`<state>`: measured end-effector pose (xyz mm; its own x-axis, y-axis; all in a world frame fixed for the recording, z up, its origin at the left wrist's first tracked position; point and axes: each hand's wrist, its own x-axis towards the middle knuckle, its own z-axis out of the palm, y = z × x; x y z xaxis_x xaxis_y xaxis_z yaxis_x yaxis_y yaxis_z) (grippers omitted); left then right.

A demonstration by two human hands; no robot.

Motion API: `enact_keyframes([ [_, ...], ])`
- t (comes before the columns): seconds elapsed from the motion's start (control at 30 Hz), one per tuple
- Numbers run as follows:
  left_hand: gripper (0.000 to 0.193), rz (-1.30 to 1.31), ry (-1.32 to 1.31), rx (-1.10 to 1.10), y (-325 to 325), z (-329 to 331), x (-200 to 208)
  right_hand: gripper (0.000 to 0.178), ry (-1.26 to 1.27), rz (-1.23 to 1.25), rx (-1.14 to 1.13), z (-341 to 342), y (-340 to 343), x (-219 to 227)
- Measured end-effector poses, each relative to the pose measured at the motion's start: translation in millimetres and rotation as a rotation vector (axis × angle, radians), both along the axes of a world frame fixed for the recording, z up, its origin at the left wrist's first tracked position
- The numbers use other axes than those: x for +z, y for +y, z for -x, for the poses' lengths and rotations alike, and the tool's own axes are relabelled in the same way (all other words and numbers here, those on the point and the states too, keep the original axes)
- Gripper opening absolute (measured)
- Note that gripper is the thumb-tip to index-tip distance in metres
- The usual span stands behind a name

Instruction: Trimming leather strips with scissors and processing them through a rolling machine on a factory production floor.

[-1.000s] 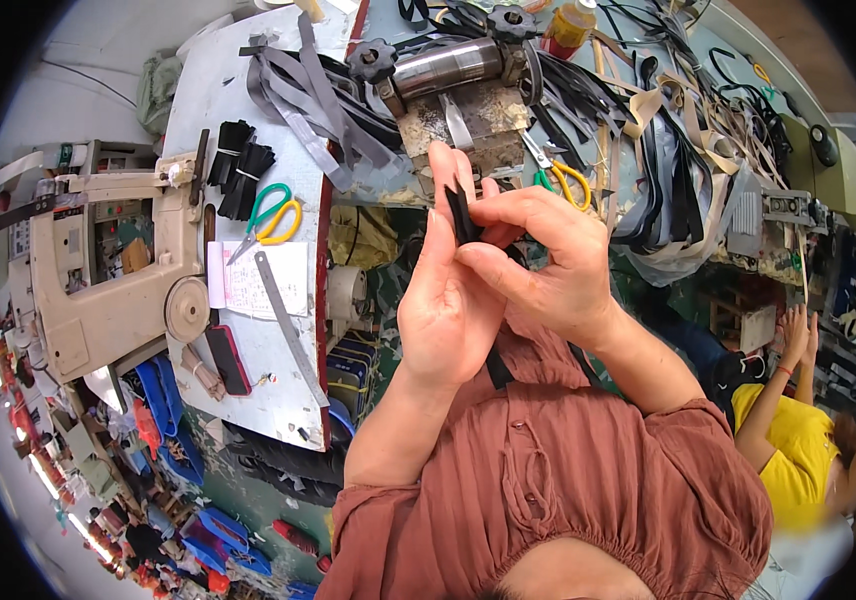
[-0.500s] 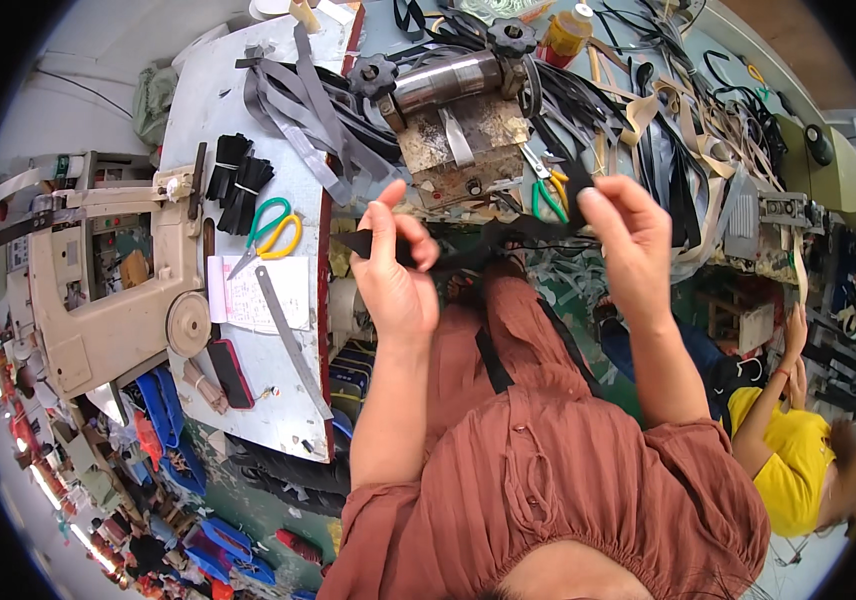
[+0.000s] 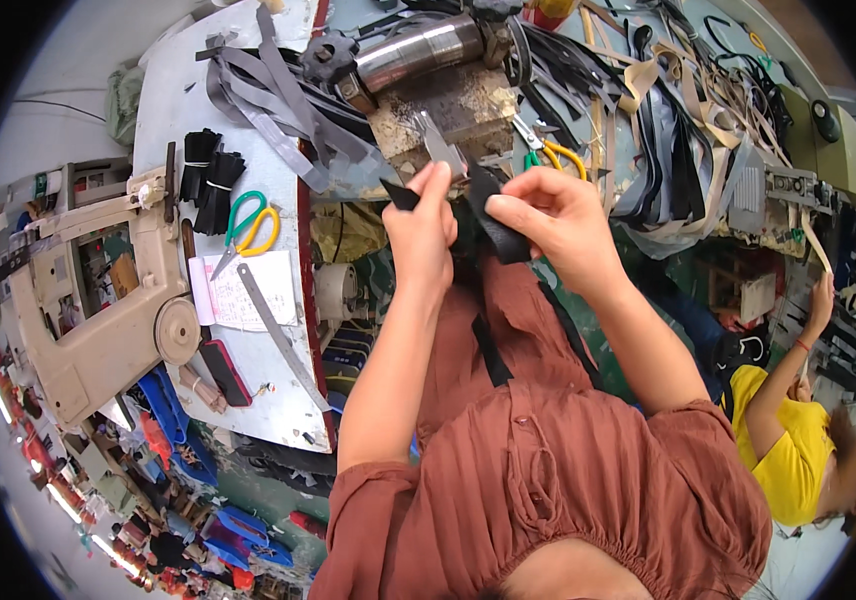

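One white-topped table (image 3: 163, 105) runs down your left side. Beige sewing machine (image 3: 98, 360) stands along its far left edge. Upper right: a broad tangle of black, grey and tan strips (image 3: 683, 170) over the worktop. Lower right: co-worker in a yellow top (image 3: 788, 470), one arm raised toward a pale band. Ahead of you, a machine with a shiny metal roller (image 3: 418, 55); grey strips (image 3: 268, 110) just left of it.

Your own hands, in front of that machine, close together but apart. Right hand (image 3: 563, 220): thumb and fingers pinched on a black strip (image 3: 496, 215), which hangs in the gap between your hands. Left hand (image 3: 421, 225): fingers closed on black material, pointed end (image 3: 400, 195) jutting out leftward; cannot tell if it is the same piece.

On the table: two tied black bundles (image 3: 213, 180), a notepad (image 3: 278, 285), green-and-yellow scissors reaching onto it, and a dark, red-edged phone (image 3: 225, 373).
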<state>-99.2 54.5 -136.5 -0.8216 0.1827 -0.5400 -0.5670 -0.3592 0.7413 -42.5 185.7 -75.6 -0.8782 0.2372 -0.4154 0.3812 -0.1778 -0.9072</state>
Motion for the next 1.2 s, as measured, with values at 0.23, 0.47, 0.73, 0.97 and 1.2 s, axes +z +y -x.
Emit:
enact_keyframes([
  [0.23,0.021,0.287,0.201,-0.022,-27,-48,32,0.016,-0.14,0.387,0.003,3,-22,-6],
  [0.47,0.015,0.497,0.556,-0.159,-36,-66,45,0.015,0.072,0.172,-0.086,2,-43,-3],
  [0.73,0.011,0.542,0.618,-0.19,-35,-78,48,0.023,0.168,0.128,-0.198,-18,-55,-15],
  [0.97,0.012,0.61,0.682,-0.196,-33,-83,57,0.022,0.204,0.095,-0.245,-25,-56,-4],
  [1.2,0.014,0.549,0.685,-0.212,-42,-88,61,0.018,0.192,0.225,-0.04,-9,-20,4],
])
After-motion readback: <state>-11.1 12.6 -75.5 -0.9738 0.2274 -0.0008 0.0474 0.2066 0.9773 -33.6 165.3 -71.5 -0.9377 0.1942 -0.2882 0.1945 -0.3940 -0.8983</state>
